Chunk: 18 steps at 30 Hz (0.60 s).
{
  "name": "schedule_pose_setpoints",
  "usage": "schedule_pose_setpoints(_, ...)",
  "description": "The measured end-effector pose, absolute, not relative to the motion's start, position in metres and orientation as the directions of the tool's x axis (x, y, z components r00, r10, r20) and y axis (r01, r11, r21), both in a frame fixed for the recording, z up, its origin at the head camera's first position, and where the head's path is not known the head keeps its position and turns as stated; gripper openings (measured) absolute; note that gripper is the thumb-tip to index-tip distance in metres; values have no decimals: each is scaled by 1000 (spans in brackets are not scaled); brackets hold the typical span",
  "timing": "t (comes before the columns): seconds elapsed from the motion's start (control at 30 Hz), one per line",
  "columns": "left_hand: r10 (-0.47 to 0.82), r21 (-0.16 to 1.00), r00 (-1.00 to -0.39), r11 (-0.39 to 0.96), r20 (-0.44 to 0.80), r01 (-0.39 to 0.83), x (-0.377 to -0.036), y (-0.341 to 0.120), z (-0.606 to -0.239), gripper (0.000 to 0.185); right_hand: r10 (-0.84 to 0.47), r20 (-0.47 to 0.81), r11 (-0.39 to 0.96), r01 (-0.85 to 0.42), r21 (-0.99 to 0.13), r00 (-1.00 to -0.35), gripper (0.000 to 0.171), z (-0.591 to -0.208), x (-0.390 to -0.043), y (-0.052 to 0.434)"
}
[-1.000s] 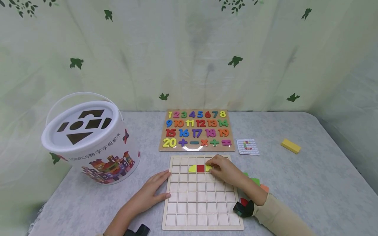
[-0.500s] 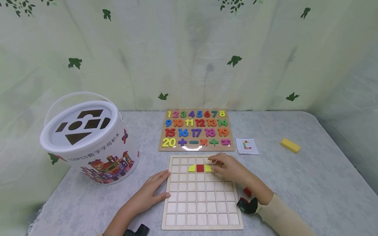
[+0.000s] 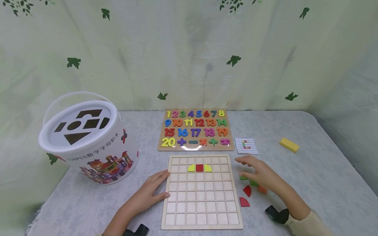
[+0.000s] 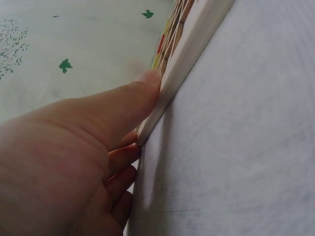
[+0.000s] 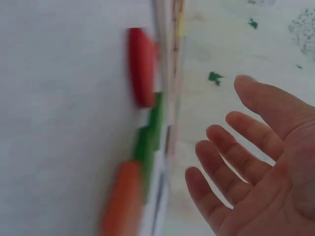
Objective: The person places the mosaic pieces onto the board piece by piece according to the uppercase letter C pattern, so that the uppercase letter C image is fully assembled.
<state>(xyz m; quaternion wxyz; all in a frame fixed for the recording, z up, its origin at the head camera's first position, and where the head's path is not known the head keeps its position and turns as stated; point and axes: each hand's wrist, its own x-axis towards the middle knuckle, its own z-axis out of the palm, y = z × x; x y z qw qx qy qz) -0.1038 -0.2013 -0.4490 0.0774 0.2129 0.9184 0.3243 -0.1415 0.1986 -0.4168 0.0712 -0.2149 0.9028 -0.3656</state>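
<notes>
From the head view, we are seeing the left hand [image 3: 147, 195] pressing flat against the grid board [image 3: 200, 193] at its left edge, while the right hand [image 3: 260, 175], fingers spread and holding nothing, is hovering over loose pieces [image 3: 247, 190] right of the board. On the left wrist view, the thumb [image 4: 123, 101] is bracing the board's rim [image 4: 187, 54]; we judge a slip could jolt the seated tiles. On the right wrist view, blurred pieces [image 5: 140, 66] are lying beyond the splayed fingers [image 5: 231, 155]; a hasty reach could scatter them.
</notes>
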Motion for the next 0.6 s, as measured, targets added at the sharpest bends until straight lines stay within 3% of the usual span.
schedule_pose_setpoints(0.2, 444, 631, -896, 698, -8, 340, -104, -201, -449, 71, -437, -62, 693, -292, -659, -897, 48, -434, -139, 213)
schedule_pose_setpoints(0.43, 437, 632, -899, 697, -1, 338, -103, -201, -448, 71, -412, -52, 743, -302, -597, -910, 28, -438, -140, 208)
schedule_pose_setpoints(0.6, 441, 635, -897, 693, 0, 341, -103, -201, -448, 71, -417, -44, 738, -310, -600, -908, 27, -436, -140, 205)
